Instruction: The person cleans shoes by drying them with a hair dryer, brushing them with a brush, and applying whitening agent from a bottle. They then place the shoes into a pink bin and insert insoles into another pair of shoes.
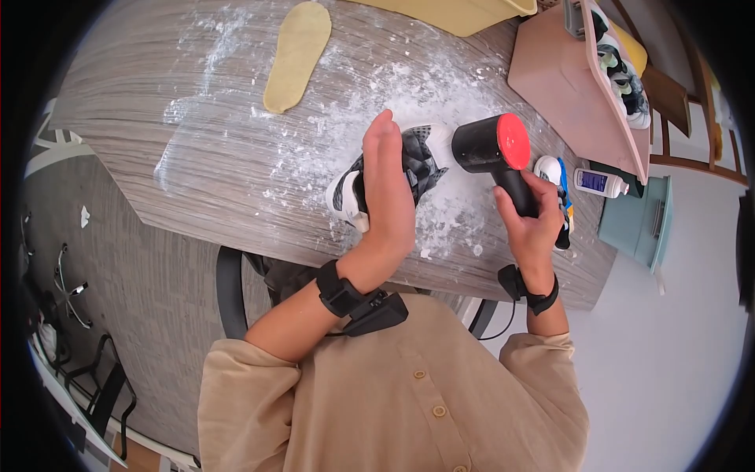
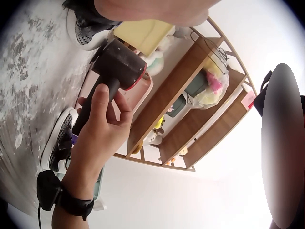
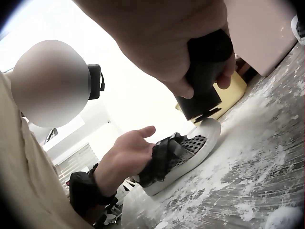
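A sneaker with a white sole and black-and-white mesh upper lies on the powdered table. My left hand is over its middle in the head view, fingers extended; the right wrist view has the thumb raised and the other fingers hidden behind the shoe's dark straps. My right hand grips the handle of a black hair dryer with a red round end. The dryer's flat nozzle points down at the shoe's white toe, close above it in the right wrist view.
White powder covers much of the wooden table. A yellow insole lies at the back left. Right of the dryer are another shoe, a white bottle, a pink bin with shoes and a teal bin. A yellow bin stands behind.
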